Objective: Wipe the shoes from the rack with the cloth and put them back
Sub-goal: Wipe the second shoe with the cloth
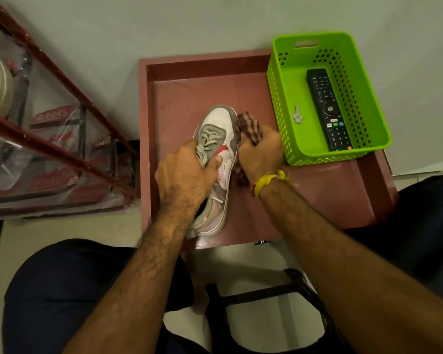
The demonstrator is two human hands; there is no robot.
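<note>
1 shoe (221, 139) on the desk (317, 200); 1 cloth (248, 127); 2 hands, left (187, 172) and right (261, 153); 1 green basket (368, 118) holding 1 remote (327, 108) and 1 key (297, 116); 1 rack (62, 80); 1 yellow wristband (266, 181).

A reddish-brown tray table (317, 200) with raised rims stands against a plain pale wall (189, 26). At its far right corner sits a green basket (368, 139), overhanging the rim, with a remote (327, 108) and a key (297, 116) inside. The floor (62, 226) is light tile. A black stool frame (266, 295) shows below the table's near edge.
</note>
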